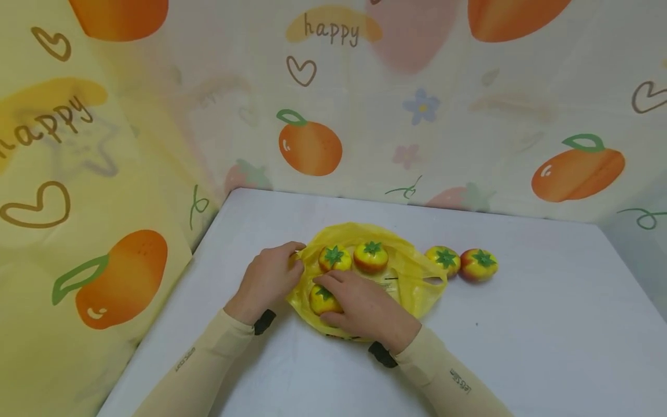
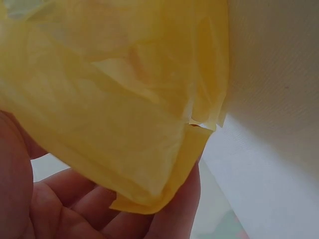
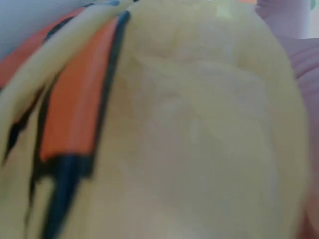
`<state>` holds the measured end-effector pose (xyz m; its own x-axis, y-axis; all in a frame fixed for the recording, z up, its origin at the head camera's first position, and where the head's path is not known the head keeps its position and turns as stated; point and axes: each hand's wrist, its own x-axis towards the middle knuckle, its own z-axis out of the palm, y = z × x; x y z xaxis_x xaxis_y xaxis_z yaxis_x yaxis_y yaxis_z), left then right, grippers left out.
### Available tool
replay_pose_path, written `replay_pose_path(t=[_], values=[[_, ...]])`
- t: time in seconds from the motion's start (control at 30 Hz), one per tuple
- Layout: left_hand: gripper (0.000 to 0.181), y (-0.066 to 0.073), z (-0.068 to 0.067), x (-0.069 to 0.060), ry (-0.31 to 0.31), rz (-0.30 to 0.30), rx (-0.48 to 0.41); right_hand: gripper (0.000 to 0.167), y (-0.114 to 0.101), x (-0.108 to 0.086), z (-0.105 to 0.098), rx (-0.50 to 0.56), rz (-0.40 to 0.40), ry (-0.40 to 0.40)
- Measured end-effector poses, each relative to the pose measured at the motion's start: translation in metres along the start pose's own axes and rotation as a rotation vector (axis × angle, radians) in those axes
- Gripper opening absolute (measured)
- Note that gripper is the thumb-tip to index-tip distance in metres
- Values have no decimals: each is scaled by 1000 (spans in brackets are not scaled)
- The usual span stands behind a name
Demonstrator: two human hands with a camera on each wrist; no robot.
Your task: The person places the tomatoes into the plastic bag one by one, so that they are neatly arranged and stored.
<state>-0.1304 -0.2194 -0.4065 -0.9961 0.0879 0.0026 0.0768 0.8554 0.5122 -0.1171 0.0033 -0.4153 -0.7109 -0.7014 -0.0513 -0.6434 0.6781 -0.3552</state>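
A yellow plastic bag (image 1: 348,231) lies spread open on the table, with several yellow-red fruits with green leafy tops in it. Two of them, one fruit (image 1: 333,258) and another fruit (image 1: 371,258), sit side by side toward the back. My right hand (image 1: 365,304) grips a third fruit (image 1: 324,299) near the front, its fingers curled over the top. At the bag's left edge, my left hand (image 1: 268,281) holds the plastic. The left wrist view shows the fingers of that hand (image 2: 109,214) behind the bag's corner (image 2: 144,184). In the right wrist view, the bag (image 3: 194,134) hides the gripped fruit.
Right of the bag, two more fruits stand together on the white table (image 1: 521,347): one fruit (image 1: 444,258) partly behind the bag's handle, the other fruit (image 1: 479,265) beside it. A printed cloth (image 1: 365,127) with oranges and hearts hangs behind and to the left.
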Motion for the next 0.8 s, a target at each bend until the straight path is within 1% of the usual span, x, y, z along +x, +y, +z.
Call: replay_pose_path(t=[0.17, 0.3, 0.43, 0.57, 0.7, 0.8], values=[[40, 2, 2, 2, -6, -2, 6, 65, 4, -10, -9, 19, 22, 24], [41, 2, 3, 3, -9, -10, 7, 66, 11, -22, -18, 38, 49, 65], [41, 0, 3, 4, -10, -22, 5, 66, 21, -36, -29, 45, 115, 78], [41, 0, 2, 4, -15, -29, 12, 66, 35, -53, -41, 59, 171, 109], [42, 1, 1, 4, -24, -33, 16, 65, 52, -70, -52, 43, 184, 176], [41, 0, 0, 3, -25, -29, 21, 65, 63, -80, -59, 24, 213, 210]])
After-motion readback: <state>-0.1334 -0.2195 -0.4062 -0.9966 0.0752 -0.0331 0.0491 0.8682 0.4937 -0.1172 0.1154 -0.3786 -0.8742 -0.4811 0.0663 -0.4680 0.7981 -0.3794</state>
